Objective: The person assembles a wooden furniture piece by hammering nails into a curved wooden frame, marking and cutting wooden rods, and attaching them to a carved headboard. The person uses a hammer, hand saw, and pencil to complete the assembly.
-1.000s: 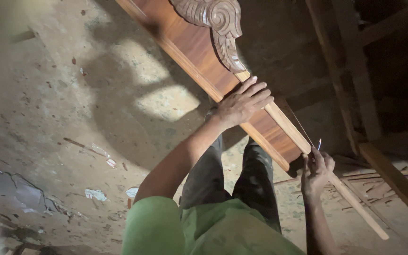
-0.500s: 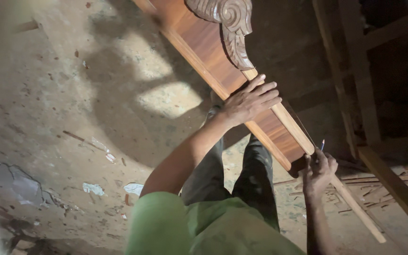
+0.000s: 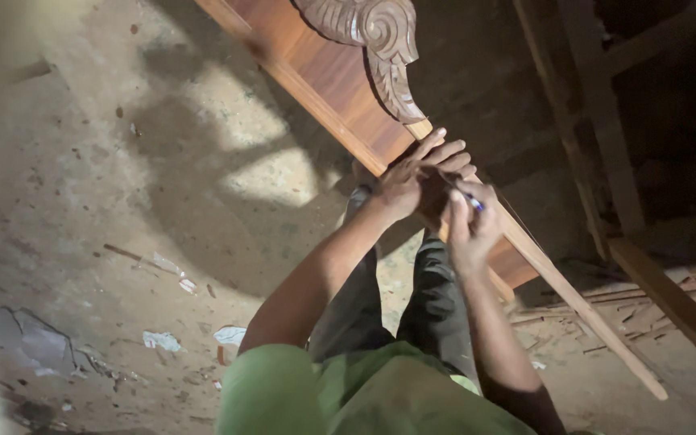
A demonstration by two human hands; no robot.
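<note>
A long reddish-brown wooden panel [image 3: 324, 80] with a carved scroll ornament [image 3: 380, 48] runs diagonally from the top centre down to the right. My left hand [image 3: 412, 177] rests flat on its edge just below the carving. My right hand [image 3: 469, 221] is beside it, holding a thin pen-like tool [image 3: 465, 197] with a blue tip against the panel. A pale wooden strip [image 3: 582, 310] lies along the panel's lower edge and extends down to the right.
The dusty concrete floor [image 3: 82, 201] holds paper scraps [image 3: 161, 341] and wood chips. Bare timber frame pieces [image 3: 598, 145] stand at the right, with a beam [image 3: 670, 298] low on the floor. My legs in dark trousers [image 3: 396, 306] are below the panel.
My right hand has moved up and left from the lower end of the strip to meet my left hand below the carving. The view has shifted slightly.
</note>
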